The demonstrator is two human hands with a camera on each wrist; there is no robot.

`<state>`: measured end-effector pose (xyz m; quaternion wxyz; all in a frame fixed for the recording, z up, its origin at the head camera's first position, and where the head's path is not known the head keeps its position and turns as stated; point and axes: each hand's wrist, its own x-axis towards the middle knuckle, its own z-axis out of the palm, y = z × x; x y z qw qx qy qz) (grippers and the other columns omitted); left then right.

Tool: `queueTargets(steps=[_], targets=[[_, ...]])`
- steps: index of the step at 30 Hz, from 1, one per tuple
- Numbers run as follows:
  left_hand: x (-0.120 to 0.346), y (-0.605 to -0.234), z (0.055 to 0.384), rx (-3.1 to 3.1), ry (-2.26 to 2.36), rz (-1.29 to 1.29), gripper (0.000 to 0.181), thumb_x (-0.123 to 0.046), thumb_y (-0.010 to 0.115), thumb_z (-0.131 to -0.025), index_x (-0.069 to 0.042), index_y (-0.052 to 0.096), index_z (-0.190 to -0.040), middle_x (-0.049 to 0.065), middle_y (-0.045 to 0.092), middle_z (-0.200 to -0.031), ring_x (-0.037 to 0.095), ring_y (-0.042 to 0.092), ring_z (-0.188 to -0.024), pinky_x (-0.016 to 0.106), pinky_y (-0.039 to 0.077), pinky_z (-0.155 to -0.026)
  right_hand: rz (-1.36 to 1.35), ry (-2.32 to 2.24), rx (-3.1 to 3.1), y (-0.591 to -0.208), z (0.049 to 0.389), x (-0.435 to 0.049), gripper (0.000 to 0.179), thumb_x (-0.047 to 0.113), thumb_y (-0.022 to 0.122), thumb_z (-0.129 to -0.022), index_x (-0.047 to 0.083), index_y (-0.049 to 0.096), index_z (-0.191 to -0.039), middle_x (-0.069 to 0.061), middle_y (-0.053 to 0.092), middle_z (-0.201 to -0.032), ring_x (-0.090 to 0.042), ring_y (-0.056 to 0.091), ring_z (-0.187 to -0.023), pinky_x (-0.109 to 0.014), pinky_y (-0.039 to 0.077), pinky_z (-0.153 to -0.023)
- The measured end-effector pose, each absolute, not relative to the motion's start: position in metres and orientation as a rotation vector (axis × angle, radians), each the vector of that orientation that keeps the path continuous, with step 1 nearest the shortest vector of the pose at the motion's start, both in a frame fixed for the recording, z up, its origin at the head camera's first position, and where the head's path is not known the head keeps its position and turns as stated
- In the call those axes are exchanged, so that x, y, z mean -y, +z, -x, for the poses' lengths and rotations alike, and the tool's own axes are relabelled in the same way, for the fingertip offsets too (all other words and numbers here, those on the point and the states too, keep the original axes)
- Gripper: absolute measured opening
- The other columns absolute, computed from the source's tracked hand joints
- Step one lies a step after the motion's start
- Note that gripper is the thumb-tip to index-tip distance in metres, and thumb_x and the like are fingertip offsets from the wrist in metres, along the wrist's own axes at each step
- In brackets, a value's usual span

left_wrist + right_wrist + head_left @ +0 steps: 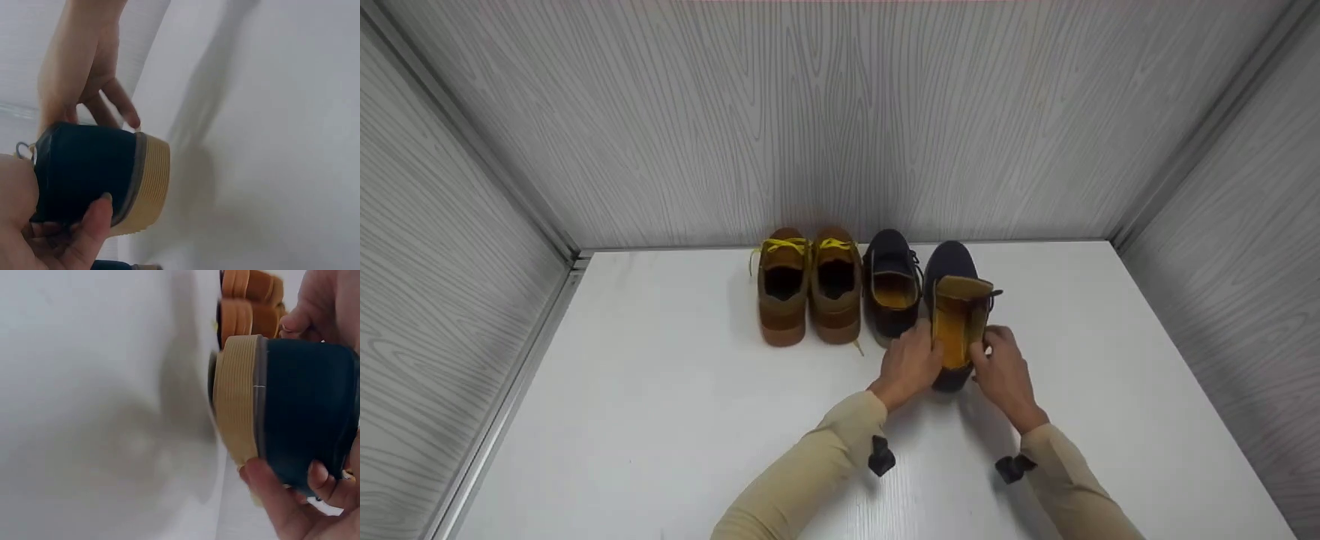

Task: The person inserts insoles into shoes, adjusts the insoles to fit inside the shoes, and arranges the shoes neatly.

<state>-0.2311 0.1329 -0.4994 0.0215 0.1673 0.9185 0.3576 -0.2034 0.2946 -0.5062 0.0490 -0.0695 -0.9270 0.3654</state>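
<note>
A dark blue lace-up shoe (950, 260) with a tan-yellow lining points toward the back wall, its heel nearer the person. My left hand (911, 361) grips the left side of its heel, and my right hand (1003, 372) grips the right side. Seen in the left wrist view, the left thumb lies along the dark heel (90, 169) above a ribbed tan sole (152, 183). From the right wrist, the same heel (306, 405) shows between both hands, its sole facing the white surface. Just left of it stands the matching dark blue shoe (889, 255).
Two brown shoes with yellow laces, a left one (782, 311) and a right one (837, 311), stand left of the blue pair, toes toward the grey wood-grain back wall (840, 127). Side walls flank the white tabletop (675, 420). A yellow lace end lies behind the right brown shoe.
</note>
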Motion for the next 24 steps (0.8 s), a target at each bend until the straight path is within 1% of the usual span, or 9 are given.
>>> queueTargets(steps=[4,6,9,10,13,17,21,24], targets=[[-0.151,-0.497,0.246,-2.836,1.098,-0.45,0.032,-0.033,0.046,-0.098,-0.005,0.051,-0.114,0.005,0.054,-0.095,0.017,0.056,-0.074,0.033,0.049,-0.066,0.177,1.26,2.82,-0.51,0.241,-0.314,0.042,0.02,0.04,-0.097,-0.006,0.05,-0.129,-0.017,0.043,-0.136,-0.03,0.061,-0.093,-0.03,0.055,-0.062],[-0.157,-0.499,0.251,-2.814,1.115,-0.417,0.039,-0.035,0.048,-0.097,-0.003,0.05,-0.119,0.007,0.053,-0.103,0.019,0.056,-0.081,0.034,0.049,-0.072,0.16,1.35,2.827,-0.513,0.257,-0.323,0.043,0.019,0.04,-0.098,-0.005,0.045,-0.133,-0.02,0.045,-0.133,-0.032,0.062,-0.094,-0.032,0.055,-0.064],[-0.165,-0.502,0.256,-2.776,1.149,-0.38,0.051,-0.037,0.051,-0.095,0.0,0.045,-0.131,0.012,0.051,-0.117,0.022,0.057,-0.096,0.035,0.047,-0.084,0.138,1.44,2.847,-0.517,0.278,-0.333,0.044,0.017,0.04,-0.099,-0.005,0.041,-0.137,-0.021,0.047,-0.127,-0.033,0.061,-0.095,-0.035,0.055,-0.067],[-0.166,-0.504,0.257,-2.752,1.172,-0.367,0.055,-0.037,0.052,-0.095,0.0,0.042,-0.135,0.012,0.05,-0.121,0.022,0.056,-0.101,0.035,0.046,-0.088,0.134,1.452,2.851,-0.518,0.284,-0.334,0.044,0.017,0.041,-0.099,-0.004,0.04,-0.137,-0.022,0.048,-0.125,-0.033,0.061,-0.096,-0.035,0.055,-0.067],[-0.17,-0.508,0.259,-2.681,1.251,-0.342,0.064,-0.034,0.052,-0.094,0.002,0.032,-0.143,0.014,0.046,-0.133,0.024,0.052,-0.114,0.035,0.041,-0.096,0.135,1.426,2.875,-0.52,0.298,-0.337,0.041,0.016,0.042,-0.098,-0.005,0.044,-0.133,-0.021,0.048,-0.127,-0.032,0.059,-0.098,-0.035,0.055,-0.066],[-0.173,-0.511,0.262,-2.635,1.322,-0.292,0.068,-0.029,0.054,-0.094,0.003,0.026,-0.146,0.016,0.043,-0.138,0.025,0.046,-0.123,0.035,0.036,-0.102,0.155,1.448,2.902,-0.521,0.312,-0.335,0.04,0.019,0.041,-0.099,-0.005,0.045,-0.131,-0.022,0.051,-0.123,-0.032,0.059,-0.098,-0.034,0.055,-0.065],[-0.173,-0.512,0.267,-2.633,1.31,-0.275,0.07,-0.027,0.054,-0.094,0.005,0.022,-0.147,0.017,0.039,-0.144,0.028,0.04,-0.129,0.036,0.03,-0.106,0.176,1.473,2.924,-0.52,0.323,-0.331,0.044,0.024,0.039,-0.101,-0.004,0.045,-0.133,-0.023,0.055,-0.114,-0.032,0.06,-0.094,-0.035,0.055,-0.064],[-0.173,-0.514,0.271,-2.618,1.297,-0.285,0.071,-0.026,0.054,-0.093,0.003,0.02,-0.149,0.017,0.035,-0.147,0.03,0.035,-0.133,0.036,0.027,-0.108,0.209,1.439,2.937,-0.522,0.328,-0.329,0.043,0.028,0.038,-0.101,-0.004,0.049,-0.128,-0.023,0.058,-0.109,-0.03,0.061,-0.092,-0.035,0.055,-0.065]])
